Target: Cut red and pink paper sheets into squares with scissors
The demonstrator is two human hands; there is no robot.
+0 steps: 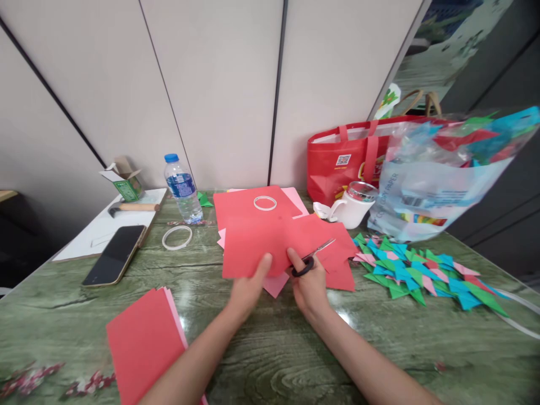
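Note:
My left hand (pixel 250 286) pinches the lower edge of a red sheet of paper (pixel 255 247), thumb on top. My right hand (pixel 310 284) is closed around the black handle of a pair of scissors (pixel 307 265), whose blades point up and to the right. Its thumb also lies at the sheet's right edge. Beneath and behind are more red papers (pixel 337 247) and some pink ones. A white ring (pixel 265 203) lies on the red paper at the back. A stack of red and pink paper (pixel 145 343) lies by my left forearm.
On the left are a phone (pixel 113 256), a hammer (pixel 134 207), a small box (pixel 126 183), a water bottle (pixel 183 191) and another white ring (pixel 177 238). At right stand a white mug (pixel 354 207), a red bag (pixel 333 166), a plastic bag (pixel 426 197) and folded paper pieces (pixel 413 270).

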